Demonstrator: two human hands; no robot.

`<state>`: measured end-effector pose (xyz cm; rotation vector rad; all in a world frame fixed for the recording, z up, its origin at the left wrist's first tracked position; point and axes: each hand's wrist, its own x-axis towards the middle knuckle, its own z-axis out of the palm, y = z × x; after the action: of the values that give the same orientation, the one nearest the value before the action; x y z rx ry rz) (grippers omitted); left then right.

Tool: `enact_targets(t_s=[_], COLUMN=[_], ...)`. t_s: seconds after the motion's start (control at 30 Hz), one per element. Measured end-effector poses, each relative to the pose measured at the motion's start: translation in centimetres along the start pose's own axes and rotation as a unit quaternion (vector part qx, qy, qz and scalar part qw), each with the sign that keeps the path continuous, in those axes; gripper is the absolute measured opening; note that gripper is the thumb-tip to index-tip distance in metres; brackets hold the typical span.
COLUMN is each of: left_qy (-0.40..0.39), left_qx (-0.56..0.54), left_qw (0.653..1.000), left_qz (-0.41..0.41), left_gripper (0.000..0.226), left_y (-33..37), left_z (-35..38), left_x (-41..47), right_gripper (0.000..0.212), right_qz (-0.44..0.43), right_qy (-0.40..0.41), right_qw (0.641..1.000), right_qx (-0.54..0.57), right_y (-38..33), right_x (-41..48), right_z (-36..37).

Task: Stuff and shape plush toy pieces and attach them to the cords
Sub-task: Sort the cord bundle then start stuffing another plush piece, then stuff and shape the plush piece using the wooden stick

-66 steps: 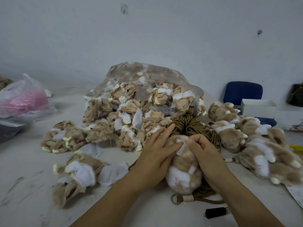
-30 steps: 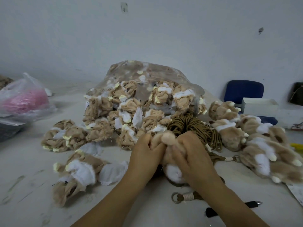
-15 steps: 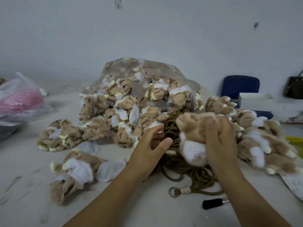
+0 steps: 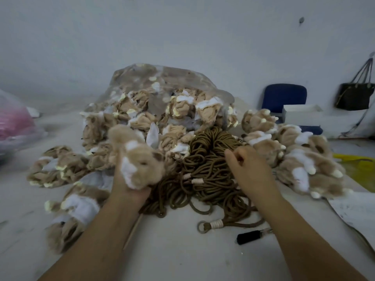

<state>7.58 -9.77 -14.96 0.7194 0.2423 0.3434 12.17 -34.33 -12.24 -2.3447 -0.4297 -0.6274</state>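
Note:
My left hand (image 4: pixel 129 194) is shut on a stuffed tan and white plush toy (image 4: pixel 140 161), held up left of a tangled pile of brown cords (image 4: pixel 205 159). My right hand (image 4: pixel 249 169) hovers over the right side of the cords with its fingers curled and nothing visible in them. One cord end with a metal ring and white binding (image 4: pixel 203 227) lies nearest me. Behind the cords, a clear plastic bag (image 4: pixel 162 78) spills limp unstuffed pieces. Finished stuffed toys (image 4: pixel 294 159) are heaped to the right.
Loose unstuffed pieces (image 4: pixel 58 165) lie at left, one close by (image 4: pixel 75 207). A black-handled tool (image 4: pixel 248 237) and a thin stick (image 4: pixel 132 232) rest on the white table. A pink-filled bag (image 4: pixel 12 126), blue chair (image 4: pixel 284 96), white box (image 4: pixel 302 114), handbag (image 4: pixel 353 96) and paper (image 4: pixel 355 211) surround.
The plush toy passed from my right hand to my left and moved to the left. My right hand dropped onto the cord pile, fingers curled.

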Motion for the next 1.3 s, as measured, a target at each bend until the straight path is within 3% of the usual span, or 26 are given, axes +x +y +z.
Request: enact_targets(t_s=[0.07, 0.17, 0.23, 0.27, 0.43, 0.53, 0.6, 0.7, 0.83, 0.9, 0.97, 1.13, 1.3], left_qy=[-0.014, -0.006, -0.002, -0.003, -0.046, -0.044, -0.017, -0.042, -0.049, -0.049, -0.04, 0.006, 0.08], left_qx=[-0.073, -0.101, -0.093, -0.089, -0.098, -0.014, 0.078, 0.121, 0.176, 0.24, 0.297, 0.289, 0.301], left_qw=[0.997, 0.995, 0.996, 0.996, 0.994, 0.997, 0.996, 0.992, 0.98, 0.961, 0.939, 0.943, 0.941], left_qz=[0.0, 0.008, 0.004, -0.002, -0.034, -0.061, -0.036, -0.02, 0.074, 0.131, 0.166, 0.163, 0.129], left_gripper=[0.04, 0.04, 0.042, 0.04, 0.029, 0.03, 0.039, 0.059, 0.051, 0.04, 0.043, 0.051, 0.095], left_y=[0.8, 0.8, 0.5, 0.5, 0.6, 0.0, -0.3, 0.0, 0.4, 0.5, 0.8, 0.9, 0.7], left_z=[0.1, 0.1, 0.0, -0.1, 0.0, -0.1, -0.2, 0.0, 0.2, 0.3, 0.2, -0.1, -0.4], left_x=[0.1, 0.5, 0.5, 0.6, 0.4, 0.8, 1.2, 1.0, 0.8, 0.7, 0.9, 1.0, 1.3], right_gripper=[0.049, 0.052, 0.049, 0.046, 0.031, 0.032, 0.03, 0.032, 0.031, 0.027, 0.028, 0.029, 0.018], right_qz=[0.002, -0.044, -0.095, -0.136, -0.236, -0.315, -0.385, -0.472, -0.522, -0.533, -0.539, -0.542, -0.588], right_qy=[-0.027, -0.209, -0.328, -0.348, -0.272, -0.224, -0.222, -0.272, -0.254, -0.254, -0.261, -0.232, -0.223], right_qw=[0.999, 0.969, 0.939, 0.927, 0.932, 0.921, 0.893, 0.834, 0.801, 0.792, 0.784, 0.781, 0.762], right_qx=[0.032, 0.12, 0.044, -0.01, -0.044, -0.049, -0.068, -0.09, -0.145, -0.156, -0.165, -0.206, -0.155], right_y=[0.3, -1.4, -2.2, -2.4, -3.3, -5.3, -6.8, -8.2, -9.3, -9.8, -10.1, -10.5, -10.6], right_x=[0.0, -1.3, -2.2, -2.4, -3.1, -4.0, -4.9, -6.0, -5.9, -5.5, -5.3, -5.9, -4.8], right_z=[-0.6, -0.4, 0.8, 1.4, 3.0, 4.0, 4.9, 7.0, 7.6, 7.5, 7.6, 8.4, 7.3])
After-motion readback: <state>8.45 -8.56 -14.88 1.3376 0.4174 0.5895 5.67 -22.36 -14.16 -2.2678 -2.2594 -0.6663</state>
